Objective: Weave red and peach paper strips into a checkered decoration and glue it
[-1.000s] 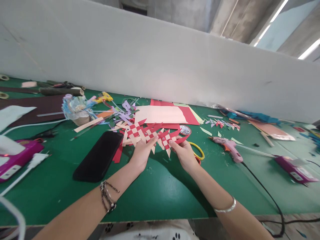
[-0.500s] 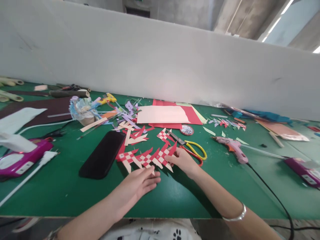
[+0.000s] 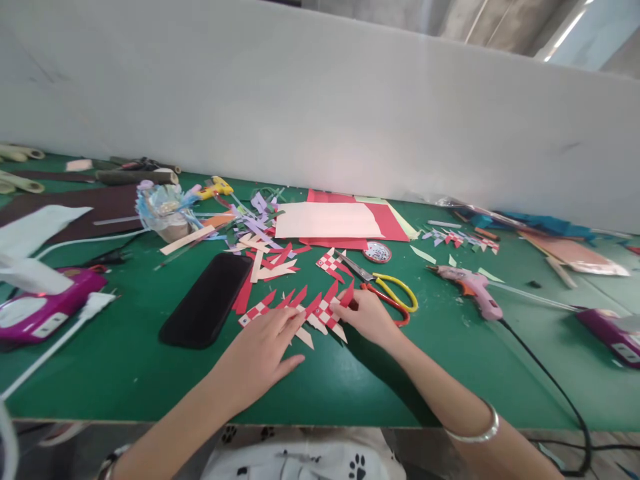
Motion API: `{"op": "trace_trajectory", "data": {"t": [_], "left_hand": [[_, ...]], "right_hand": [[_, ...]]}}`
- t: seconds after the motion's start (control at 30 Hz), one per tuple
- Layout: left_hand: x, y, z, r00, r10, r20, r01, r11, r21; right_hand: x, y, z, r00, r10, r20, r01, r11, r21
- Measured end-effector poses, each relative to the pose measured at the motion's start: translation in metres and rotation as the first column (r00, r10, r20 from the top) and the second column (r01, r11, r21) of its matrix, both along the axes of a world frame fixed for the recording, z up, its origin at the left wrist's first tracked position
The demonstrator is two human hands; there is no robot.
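Head view: the woven paper chain [image 3: 310, 310], red and cream checks with pointed ends, lies flat on the green worktop [image 3: 125, 373], and its weave looks finished along the whole length. A small woven piece [image 3: 330, 262] at 12 o'clock lies apart from it, and the loose strips [image 3: 267, 257] at 11 o'clock look unused. The left hand [image 3: 265, 347] lies open, fingers spread and pressing on the chain's left half with no closed grip. The right hand [image 3: 367, 317] has curled fingers at the chain's right end, though I cannot tell whether its grip pinches or only presses. The phone [image 3: 210, 300] crowds 9 o'clock and the scissors [image 3: 390, 297] sit just beside at 2 o'clock. Bare green runs to the near edge at 6 o'clock.
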State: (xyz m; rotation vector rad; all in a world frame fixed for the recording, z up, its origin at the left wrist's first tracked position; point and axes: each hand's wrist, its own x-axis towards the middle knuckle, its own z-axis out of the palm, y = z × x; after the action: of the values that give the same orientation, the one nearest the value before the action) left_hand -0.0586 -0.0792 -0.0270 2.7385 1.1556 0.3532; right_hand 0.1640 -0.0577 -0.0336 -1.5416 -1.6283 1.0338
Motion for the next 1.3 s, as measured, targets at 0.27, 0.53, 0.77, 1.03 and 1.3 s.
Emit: {"op": "trace_trajectory", "data": {"t": [0.27,0.53,0.77,1.03,1.3], "left_hand": [[0.007,0.003,-0.008,0.994,-0.011,-0.109,0.023,0.993,0.113],[0.012,-0.004,-0.012,0.988,0.059,-0.142,-0.04,0.99,0.138],[0.013,-0.005,-0.009,0.988,0.07,-0.137,-0.054,0.992,0.117],[0.014,-0.005,-0.009,0.992,0.068,-0.108,-0.055,0.992,0.114],[0.014,-0.005,-0.008,0.989,0.023,-0.147,-0.004,0.991,0.132]], "right_hand": [[0.002,0.0,0.003,0.997,0.022,0.069,-0.024,0.999,0.025],[0.004,0.0,0.001,0.999,0.04,0.017,-0.04,0.999,-0.008],[0.002,-0.001,0.002,0.999,0.033,0.007,-0.033,0.999,0.016],[0.001,-0.003,-0.002,1.0,0.012,-0.004,-0.012,0.999,0.041],[-0.002,-0.001,-0.003,0.995,0.004,0.101,-0.011,0.997,0.071]]}}
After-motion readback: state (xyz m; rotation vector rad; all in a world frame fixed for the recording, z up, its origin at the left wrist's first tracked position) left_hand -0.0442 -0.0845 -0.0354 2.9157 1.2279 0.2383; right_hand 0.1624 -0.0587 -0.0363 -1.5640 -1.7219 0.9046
